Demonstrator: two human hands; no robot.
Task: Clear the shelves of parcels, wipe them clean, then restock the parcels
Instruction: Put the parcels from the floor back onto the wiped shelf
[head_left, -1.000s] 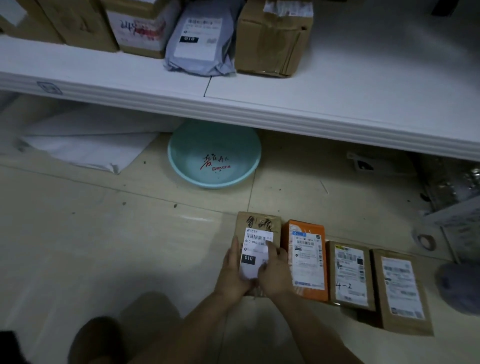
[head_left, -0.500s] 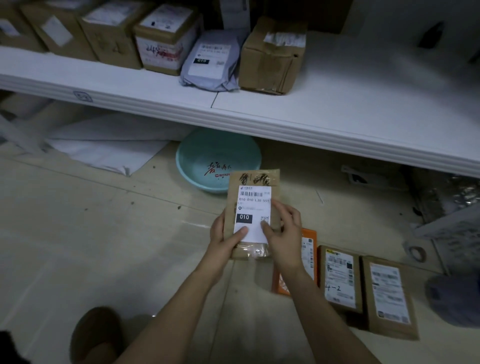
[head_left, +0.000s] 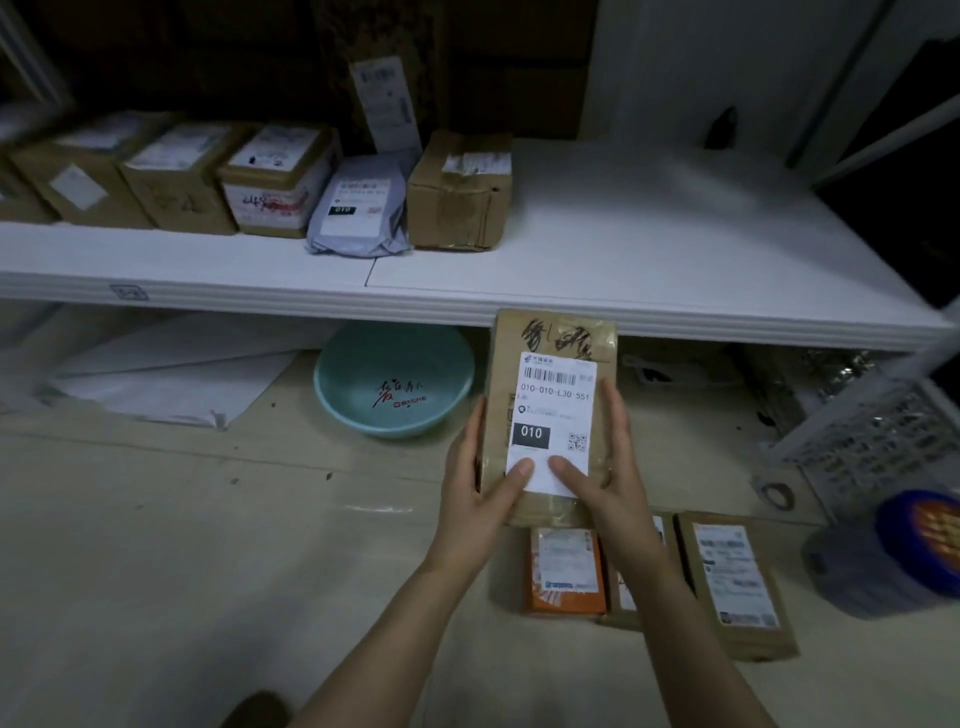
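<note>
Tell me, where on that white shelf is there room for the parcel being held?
The shelf is bare from the taped brown box rightward to its end. Left of that box it is crowded: a grey mailer bag and labelled cartons stand side by side.

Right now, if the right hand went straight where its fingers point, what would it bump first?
Probably the front edge of the white shelf, though depth is unclear. The right hand grips the brown parcel, whose top arrives first.
</note>
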